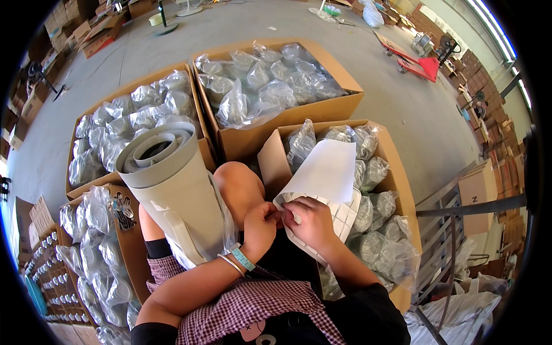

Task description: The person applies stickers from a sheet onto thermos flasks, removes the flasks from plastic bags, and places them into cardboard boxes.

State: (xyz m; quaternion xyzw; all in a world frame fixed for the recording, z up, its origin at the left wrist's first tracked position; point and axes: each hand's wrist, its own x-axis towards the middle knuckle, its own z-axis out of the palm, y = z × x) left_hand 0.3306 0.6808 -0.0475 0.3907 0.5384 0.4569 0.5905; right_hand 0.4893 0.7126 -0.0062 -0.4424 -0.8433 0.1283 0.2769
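Note:
A large beige plastic housing (184,190), with a handle on its side and nested rings at its open top, leans on my lap, its lower part in clear plastic. My left forearm crosses in front of it. The fingers of my left hand (260,229) are pinched together close to my right hand (310,223); what they hold is hidden. My right hand's fingers are closed at the curled edge of a white paper sheet (325,169). Under that sheet lies a pad of small white labels in a grid (340,218), above an open carton.
Around me stand cartons of plastic-bagged parts: one at right (405,230), one at centre back (230,137), two at left. A coiled cable (122,213) lies by the left carton. A metal rack (437,230) stands right; a red pallet truck (417,64) is farther off.

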